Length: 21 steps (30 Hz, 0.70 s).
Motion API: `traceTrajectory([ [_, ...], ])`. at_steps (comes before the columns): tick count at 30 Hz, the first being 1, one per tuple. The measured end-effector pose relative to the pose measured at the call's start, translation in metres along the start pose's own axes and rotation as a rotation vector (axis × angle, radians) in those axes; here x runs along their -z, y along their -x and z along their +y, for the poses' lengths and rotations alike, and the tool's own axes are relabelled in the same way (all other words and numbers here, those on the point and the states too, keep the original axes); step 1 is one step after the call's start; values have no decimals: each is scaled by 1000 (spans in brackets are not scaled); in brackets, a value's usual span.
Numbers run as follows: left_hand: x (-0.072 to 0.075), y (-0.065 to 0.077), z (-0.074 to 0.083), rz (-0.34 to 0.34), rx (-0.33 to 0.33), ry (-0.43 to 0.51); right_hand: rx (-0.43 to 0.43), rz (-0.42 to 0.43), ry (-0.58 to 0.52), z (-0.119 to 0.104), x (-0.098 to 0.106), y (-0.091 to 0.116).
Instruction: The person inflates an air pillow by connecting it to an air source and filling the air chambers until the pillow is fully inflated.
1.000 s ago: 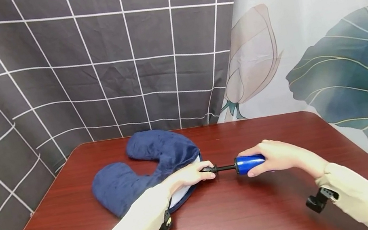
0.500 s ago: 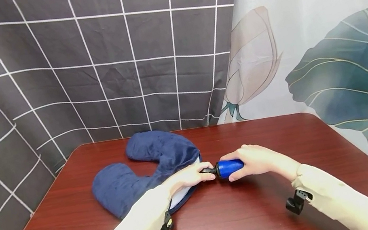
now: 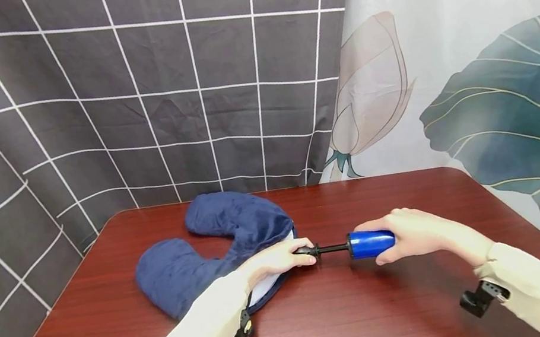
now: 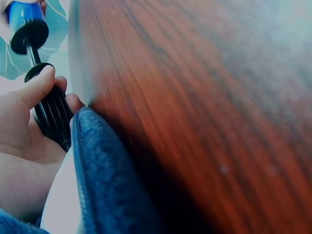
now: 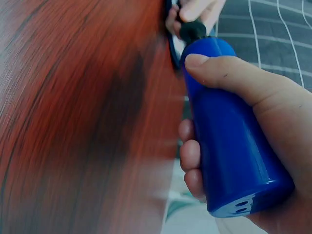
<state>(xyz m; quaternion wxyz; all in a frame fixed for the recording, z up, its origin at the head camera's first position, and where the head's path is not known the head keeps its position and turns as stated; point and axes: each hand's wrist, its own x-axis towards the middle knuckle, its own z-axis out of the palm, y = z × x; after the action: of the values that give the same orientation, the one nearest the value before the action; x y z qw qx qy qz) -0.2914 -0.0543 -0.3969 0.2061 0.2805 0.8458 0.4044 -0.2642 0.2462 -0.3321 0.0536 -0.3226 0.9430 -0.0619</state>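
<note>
A hand pump lies level between my hands, its blue barrel [image 3: 372, 242] on the right and its black ribbed handle [image 4: 52, 117] on the left. My left hand [image 3: 274, 259] grips that handle beside the open edge of a navy plush neck pillow [image 3: 247, 221]. My right hand [image 3: 417, 232] is wrapped round the barrel, with the thumb along its side in the right wrist view. A length of thin black rod [image 3: 334, 248] shows between handle and barrel. White lining [image 4: 63, 200] peeks out along the pillow's zipped edge. Whether the handle touches the pillow is hard to tell.
The pillow rests on a reddish-brown wooden table [image 3: 351, 323]. Behind it hangs a dark grey cloth with white grid lines [image 3: 232, 109]. At the right is a pale curtain [image 3: 448, 40] with leaf and flower prints.
The right hand first slid the barrel left until the rod was hidden. Now it has drawn the barrel back right, exposing the rod again. My left hand stays in place.
</note>
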Motion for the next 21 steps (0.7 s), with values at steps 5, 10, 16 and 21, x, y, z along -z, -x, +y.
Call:
traceTrajectory([
  [5,0,-1,-2,2,-2,2,-13,17,-17,16,8,22],
  [10,0,-1,-2,-3,-6,-15,-22,23,-36,23,9,33],
  [16,0,-2,-2,10,-21,-55,-27,22,-41,21,7,28],
  [21,0,-2,-1,7,-27,-70,-7,18,-13,11,3,12],
])
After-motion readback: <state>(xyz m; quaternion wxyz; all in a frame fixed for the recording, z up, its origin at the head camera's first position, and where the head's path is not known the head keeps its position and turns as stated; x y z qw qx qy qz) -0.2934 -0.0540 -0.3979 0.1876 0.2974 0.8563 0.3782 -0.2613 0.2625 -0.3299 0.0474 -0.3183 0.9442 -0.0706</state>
